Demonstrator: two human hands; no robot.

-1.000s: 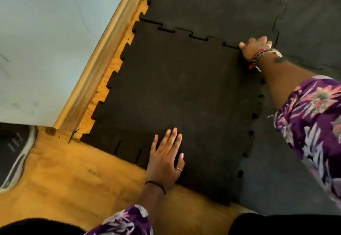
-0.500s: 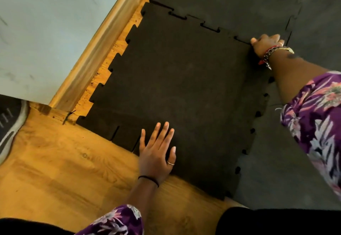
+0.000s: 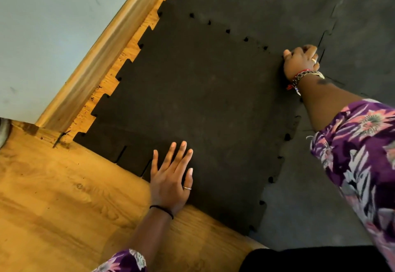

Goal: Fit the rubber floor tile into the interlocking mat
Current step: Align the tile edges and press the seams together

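The black rubber floor tile (image 3: 213,105) lies flat on the floor, its toothed edges showing on the left and near sides. Its far and right edges meet the grey interlocking mat (image 3: 277,0), with only small dark holes left along both seams. My left hand (image 3: 171,182) rests flat on the tile's near edge, fingers spread, holding nothing. My right hand (image 3: 300,62) is at the tile's far right corner, fingers curled down over that corner where it meets the mat.
A wooden skirting board (image 3: 102,58) and pale wall (image 3: 42,25) run along the tile's left side, with a narrow strip of floor between. Bare wooden floor (image 3: 64,207) lies in front. My dark-clothed knee (image 3: 310,259) sits at the bottom right.
The open gaps along the tile's far edge have closed into the mat's teeth. The view has moved closer and turned. Both hands stay on the same spots of the tile.
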